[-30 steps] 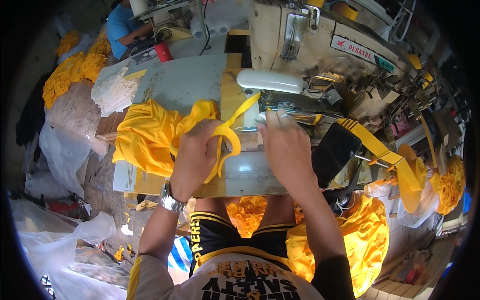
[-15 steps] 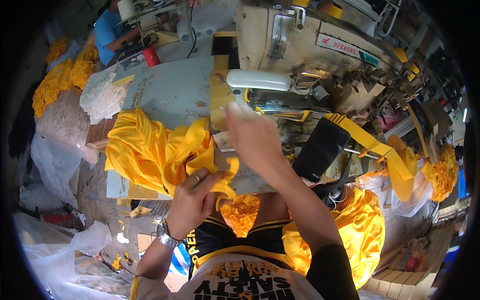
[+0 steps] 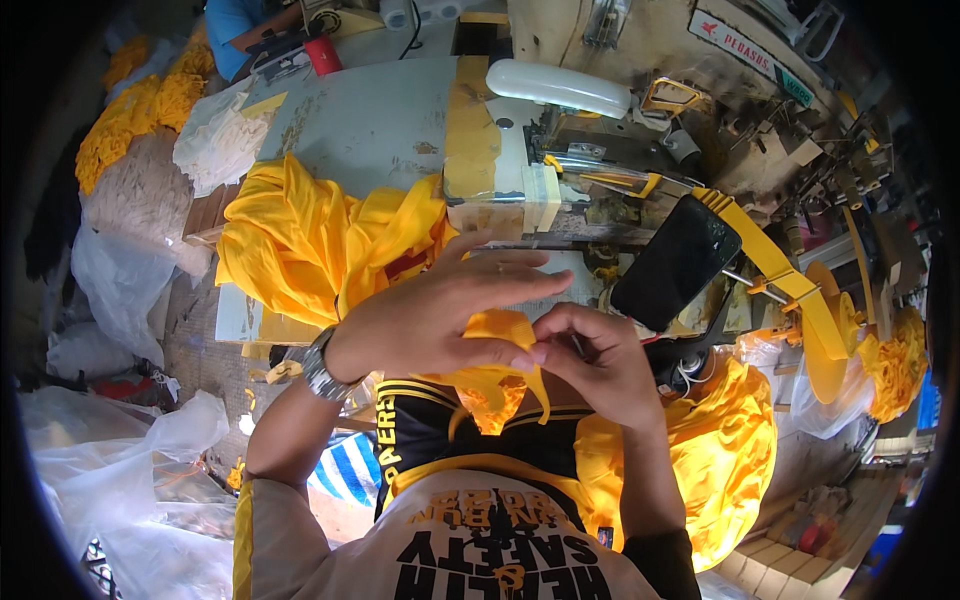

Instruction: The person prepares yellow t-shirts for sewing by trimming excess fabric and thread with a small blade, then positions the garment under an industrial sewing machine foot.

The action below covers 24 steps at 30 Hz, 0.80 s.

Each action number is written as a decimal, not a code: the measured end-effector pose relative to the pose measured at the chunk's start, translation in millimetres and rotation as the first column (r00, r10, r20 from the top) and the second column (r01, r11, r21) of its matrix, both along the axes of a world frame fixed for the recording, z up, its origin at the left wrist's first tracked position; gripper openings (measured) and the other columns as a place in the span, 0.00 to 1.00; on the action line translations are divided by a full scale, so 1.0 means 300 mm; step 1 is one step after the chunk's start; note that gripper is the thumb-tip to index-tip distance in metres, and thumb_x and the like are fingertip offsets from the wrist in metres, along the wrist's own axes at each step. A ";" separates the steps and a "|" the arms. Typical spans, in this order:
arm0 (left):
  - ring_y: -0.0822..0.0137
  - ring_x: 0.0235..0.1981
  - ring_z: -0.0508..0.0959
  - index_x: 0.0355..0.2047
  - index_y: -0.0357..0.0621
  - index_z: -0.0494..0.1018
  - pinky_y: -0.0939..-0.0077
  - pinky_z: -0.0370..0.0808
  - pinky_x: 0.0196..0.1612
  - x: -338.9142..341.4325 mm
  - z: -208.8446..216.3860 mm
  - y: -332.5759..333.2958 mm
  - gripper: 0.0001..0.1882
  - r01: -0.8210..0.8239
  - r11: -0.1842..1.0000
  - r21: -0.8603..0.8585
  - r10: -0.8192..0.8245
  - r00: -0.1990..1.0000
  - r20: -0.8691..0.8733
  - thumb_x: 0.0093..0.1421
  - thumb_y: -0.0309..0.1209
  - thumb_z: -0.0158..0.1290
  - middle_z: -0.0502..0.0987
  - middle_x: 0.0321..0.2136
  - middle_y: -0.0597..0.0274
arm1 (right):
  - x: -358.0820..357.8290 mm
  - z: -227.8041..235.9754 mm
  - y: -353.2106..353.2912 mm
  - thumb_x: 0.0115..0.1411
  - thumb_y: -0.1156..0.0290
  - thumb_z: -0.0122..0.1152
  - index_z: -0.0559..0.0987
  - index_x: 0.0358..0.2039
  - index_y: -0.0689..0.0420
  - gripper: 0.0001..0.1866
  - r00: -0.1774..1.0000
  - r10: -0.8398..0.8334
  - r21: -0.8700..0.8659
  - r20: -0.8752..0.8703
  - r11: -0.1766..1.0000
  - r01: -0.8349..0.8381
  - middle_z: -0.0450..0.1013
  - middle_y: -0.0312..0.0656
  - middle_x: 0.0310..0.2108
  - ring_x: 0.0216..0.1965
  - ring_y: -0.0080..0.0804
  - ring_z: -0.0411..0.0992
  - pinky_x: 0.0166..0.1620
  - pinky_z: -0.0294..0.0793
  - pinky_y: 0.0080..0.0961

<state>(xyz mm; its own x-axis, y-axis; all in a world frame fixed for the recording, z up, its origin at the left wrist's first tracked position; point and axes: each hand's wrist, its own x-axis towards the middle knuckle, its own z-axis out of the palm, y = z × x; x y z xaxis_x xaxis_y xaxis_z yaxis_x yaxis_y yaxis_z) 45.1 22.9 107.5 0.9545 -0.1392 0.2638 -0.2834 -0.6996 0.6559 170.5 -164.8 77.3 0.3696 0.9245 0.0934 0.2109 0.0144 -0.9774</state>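
A heap of yellow fabric (image 3: 290, 235) lies on the work table. My left hand (image 3: 430, 310) is beside it, fingers stretched to the right, its thumb and palm closed on a piece of yellow fabric (image 3: 500, 330). My right hand (image 3: 605, 365) meets it from the right, thumb and forefinger pinching at the edge of this piece. Below the pinch hangs a narrow yellow strip (image 3: 542, 395). Something small and dark shows between my right fingers, too little to name. Beyond my hands stands an industrial sewing machine (image 3: 560, 88) with a yellow tape feeding toward it.
A dark phone (image 3: 675, 262) rests by the machine, beside a roll of yellow tape (image 3: 828, 330). More yellow fabric (image 3: 720, 450) is piled right of my lap. White cloth (image 3: 222, 140) and clear plastic bags (image 3: 120, 290) lie left. A person in blue (image 3: 235, 30) sits at the far left.
My right hand has come back from the machine to the yellow piece. My left hand has turned, its fingers now reaching right across the fabric. The view has shifted downward.
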 end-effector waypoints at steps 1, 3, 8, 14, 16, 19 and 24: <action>0.60 0.48 0.73 0.49 0.44 0.75 0.63 0.64 0.53 0.023 0.004 0.003 0.26 0.000 1.000 -0.017 -0.001 0.998 -0.065 0.52 0.41 0.64 0.77 0.44 0.59 | 0.006 0.022 -0.001 0.56 0.78 0.65 0.77 0.32 0.62 0.05 0.998 -0.022 0.049 0.051 0.999 0.019 0.69 0.28 0.24 0.23 0.10 0.59 0.26 0.59 0.12; 0.70 0.31 0.75 0.36 0.37 0.76 0.76 0.70 0.35 0.039 -0.002 -0.003 0.11 -0.041 0.978 -0.203 0.005 0.984 -0.176 0.57 0.31 0.62 0.77 0.28 0.63 | 0.015 0.037 -0.009 0.55 0.78 0.66 0.77 0.35 0.62 0.07 0.992 -0.076 0.082 0.097 0.994 0.068 0.70 0.28 0.25 0.23 0.10 0.60 0.27 0.59 0.11; 0.77 0.29 0.73 0.34 0.35 0.75 0.82 0.68 0.33 0.028 -0.020 -0.019 0.07 -0.283 0.849 -0.446 0.250 0.959 -0.133 0.59 0.27 0.59 0.76 0.27 0.65 | -0.027 -0.016 -0.012 0.57 0.76 0.66 0.75 0.39 0.63 0.11 0.958 -0.139 0.144 -0.252 0.973 0.180 0.71 0.31 0.28 0.27 0.09 0.63 0.28 0.60 0.08; 0.78 0.29 0.75 0.33 0.35 0.77 0.85 0.70 0.35 -0.021 0.008 -0.028 0.06 -0.285 0.861 -0.422 0.259 0.958 -0.119 0.57 0.25 0.60 0.78 0.27 0.65 | -0.030 0.010 0.034 0.57 0.80 0.65 0.76 0.35 0.64 0.07 0.977 -0.145 0.165 -0.157 0.971 0.171 0.71 0.32 0.28 0.29 0.11 0.66 0.30 0.63 0.10; 0.78 0.29 0.76 0.33 0.35 0.78 0.85 0.71 0.35 -0.030 0.017 -0.040 0.06 -0.272 0.847 -0.458 0.218 0.961 -0.167 0.56 0.24 0.61 0.79 0.27 0.64 | -0.015 0.007 0.047 0.57 0.79 0.65 0.74 0.39 0.64 0.11 0.990 -0.123 0.225 -0.063 0.965 0.135 0.70 0.32 0.30 0.29 0.12 0.65 0.31 0.65 0.12; 0.76 0.29 0.78 0.32 0.33 0.78 0.84 0.72 0.35 -0.045 0.017 -0.064 0.06 -0.419 0.658 -0.625 0.328 0.907 -0.263 0.56 0.23 0.60 0.80 0.27 0.62 | -0.016 -0.014 0.051 0.57 0.76 0.66 0.72 0.48 0.62 0.19 0.969 -0.248 0.180 -0.019 0.952 0.247 0.69 0.34 0.31 0.29 0.18 0.66 0.33 0.68 0.14; 0.71 0.30 0.80 0.34 0.29 0.76 0.81 0.75 0.38 -0.059 0.003 -0.074 0.07 -0.464 0.475 -0.748 0.399 0.871 -0.287 0.56 0.22 0.59 0.79 0.28 0.57 | -0.075 -0.020 0.001 0.58 0.79 0.62 0.72 0.53 0.62 0.21 0.843 -0.376 0.273 0.383 0.919 0.286 0.71 0.42 0.31 0.30 0.28 0.72 0.35 0.73 0.21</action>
<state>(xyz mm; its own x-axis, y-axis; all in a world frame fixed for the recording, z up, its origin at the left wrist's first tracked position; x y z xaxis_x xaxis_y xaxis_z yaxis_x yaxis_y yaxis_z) 27.5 0.7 108.6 0.8532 0.5214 -0.0120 -0.0281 0.0689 0.9972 148.1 -164.4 71.3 0.5336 0.6987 0.4765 0.6265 0.0518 -0.7777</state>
